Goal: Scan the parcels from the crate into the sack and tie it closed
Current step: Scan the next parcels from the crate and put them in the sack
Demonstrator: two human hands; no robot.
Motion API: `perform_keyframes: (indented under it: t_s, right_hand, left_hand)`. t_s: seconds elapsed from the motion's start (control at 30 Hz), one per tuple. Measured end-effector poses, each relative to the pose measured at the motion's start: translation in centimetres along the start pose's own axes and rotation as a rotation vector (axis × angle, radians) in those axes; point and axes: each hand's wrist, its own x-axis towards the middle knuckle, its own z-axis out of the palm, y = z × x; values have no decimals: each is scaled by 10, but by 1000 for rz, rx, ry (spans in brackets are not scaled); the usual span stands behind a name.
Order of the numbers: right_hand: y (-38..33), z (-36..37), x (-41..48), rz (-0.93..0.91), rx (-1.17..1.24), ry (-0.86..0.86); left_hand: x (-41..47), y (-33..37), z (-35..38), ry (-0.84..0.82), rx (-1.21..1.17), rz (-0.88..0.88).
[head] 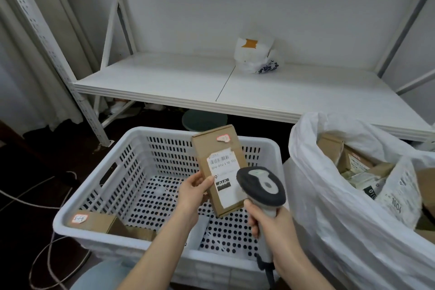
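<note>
My left hand (191, 193) grips a flat brown cardboard parcel (219, 155) by its left edge, tilted upright over the white perforated crate (113, 198), its white barcode label facing me. My right hand (270, 223) grips the handle of a grey barcode scanner (261, 186), whose head sits just in front of the label's lower right. Another brown parcel (103, 222) with a small pink sticker lies in the crate's near left corner. At the right stands an open white woven sack (334, 207) holding several parcels (360, 167).
A white metal shelf (179, 82) runs behind the crate, with a white plastic bag parcel (256, 55) on it. A dark round stool (204, 120) sits under the shelf. Cords (47, 252) lie on the dark floor at the left.
</note>
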Motion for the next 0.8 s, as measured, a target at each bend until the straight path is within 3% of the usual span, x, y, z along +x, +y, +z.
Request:
perform_keyframes:
  t_s: [0.4, 0.8]
  right_hand:
    - [8, 2, -22, 62, -46, 44]
    - [7, 2, -27, 89, -51, 43]
  left_hand:
    - [15, -14, 4, -76, 177, -11]
    - [16, -20, 2, -89, 204, -14]
